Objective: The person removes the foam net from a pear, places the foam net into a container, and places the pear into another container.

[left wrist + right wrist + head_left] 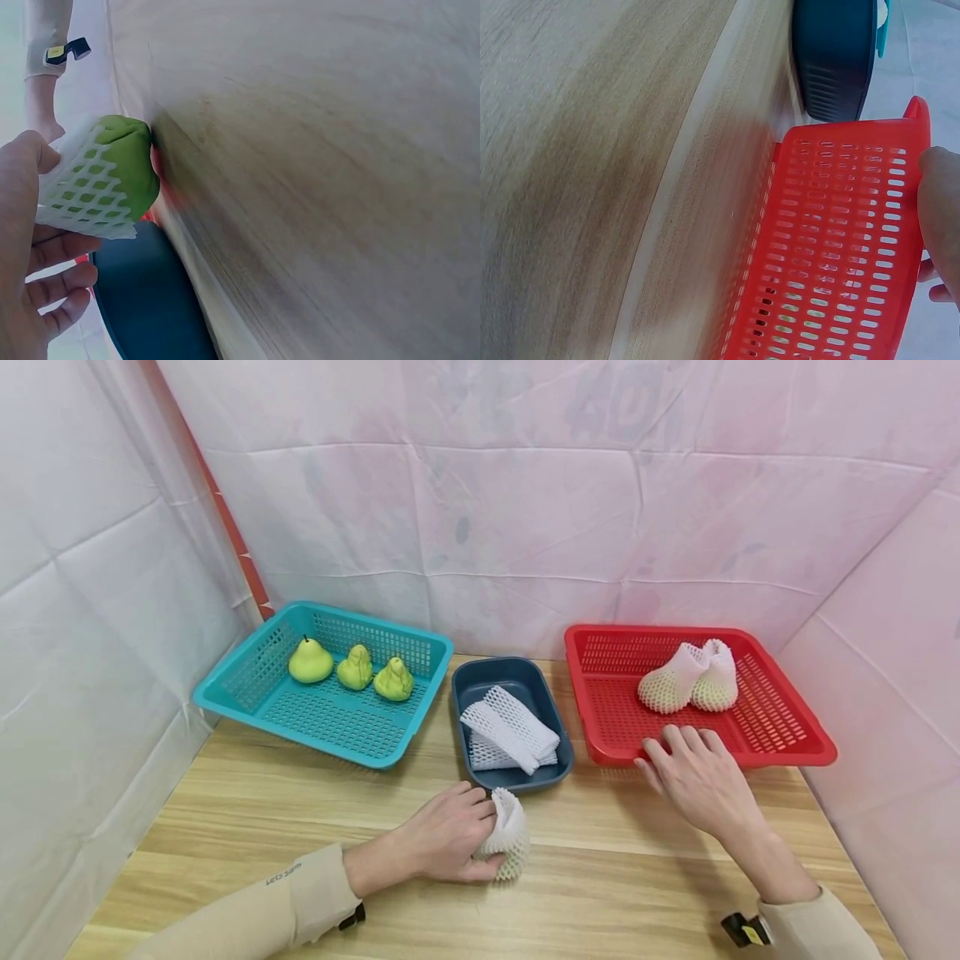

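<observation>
Clamping your left hand's grip on the netted pear, you have it just in front of the dark blue tray, while your right hand grips the red basket's near rim.

Under both grips spreads a tabletop of pale, streaky wood grain. Beyond them hangs a creased white back sheet, tinged pink and faintly printed, with a left sheet and a right sheet flanking; a red strip slants down far to the grips' left, under bright, soft light.
</observation>
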Tool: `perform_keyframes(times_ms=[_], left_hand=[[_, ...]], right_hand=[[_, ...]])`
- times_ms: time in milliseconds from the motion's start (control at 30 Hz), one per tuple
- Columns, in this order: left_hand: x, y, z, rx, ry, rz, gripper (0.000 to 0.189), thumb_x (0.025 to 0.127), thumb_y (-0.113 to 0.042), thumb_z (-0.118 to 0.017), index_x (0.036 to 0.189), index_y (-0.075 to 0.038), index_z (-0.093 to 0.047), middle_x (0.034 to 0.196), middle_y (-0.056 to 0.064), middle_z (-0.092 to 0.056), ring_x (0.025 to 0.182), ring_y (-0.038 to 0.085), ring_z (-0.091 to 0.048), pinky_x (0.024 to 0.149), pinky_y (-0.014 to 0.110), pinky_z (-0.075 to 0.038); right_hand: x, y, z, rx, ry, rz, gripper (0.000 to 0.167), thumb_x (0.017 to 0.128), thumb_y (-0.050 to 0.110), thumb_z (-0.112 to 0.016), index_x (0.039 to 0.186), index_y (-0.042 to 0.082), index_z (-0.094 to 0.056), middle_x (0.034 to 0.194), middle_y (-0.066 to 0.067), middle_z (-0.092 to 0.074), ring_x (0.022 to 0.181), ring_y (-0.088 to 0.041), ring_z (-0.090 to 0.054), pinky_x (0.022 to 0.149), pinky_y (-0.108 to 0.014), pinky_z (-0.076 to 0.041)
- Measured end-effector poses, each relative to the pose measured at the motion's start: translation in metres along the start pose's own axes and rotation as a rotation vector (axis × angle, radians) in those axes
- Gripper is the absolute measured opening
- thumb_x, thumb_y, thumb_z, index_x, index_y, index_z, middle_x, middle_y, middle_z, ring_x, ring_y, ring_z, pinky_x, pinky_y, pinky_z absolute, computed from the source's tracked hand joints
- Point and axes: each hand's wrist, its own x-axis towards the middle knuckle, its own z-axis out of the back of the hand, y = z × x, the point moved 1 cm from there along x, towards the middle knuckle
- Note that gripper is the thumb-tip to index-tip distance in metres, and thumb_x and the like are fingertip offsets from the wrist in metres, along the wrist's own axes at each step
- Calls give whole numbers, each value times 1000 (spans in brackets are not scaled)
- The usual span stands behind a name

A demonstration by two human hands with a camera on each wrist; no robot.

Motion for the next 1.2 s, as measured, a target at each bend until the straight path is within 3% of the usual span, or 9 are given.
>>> perform_keyframes(times_ms=[267, 700, 1200], left_hand=[[2, 3, 6, -32, -28, -15, 36, 88, -54, -71, 90, -19, -71, 85, -9, -71, 81, 13, -62, 70, 26, -45], [7, 13, 23, -43, -68, -24, 42, 86, -57, -75, 91, -15, -75, 90, -5, -75, 82, 13, -64, 71, 26, -47], [31, 47, 60, 54, -90, -68, 40, 87, -54, -71, 88, -14, -73, 86, -3, -74, 80, 16, -65, 73, 29, -49]], right_hand=[[0, 0, 0, 7, -8, 3, 44, 110, 38, -38, 90, 4, -56, 80, -16, -49, 73, -38, -50, 72, -49, -44], [2, 0, 1, 7, -43, 13, 47, 111, 39, -35, 88, 4, -55, 79, -15, -47, 71, -37, -49, 70, -49, -43], [2, -1, 1, 9, -7, 7, 47, 111, 40, -34, 89, 5, -56, 79, -15, -48, 72, -38, -50, 72, -50, -44]])
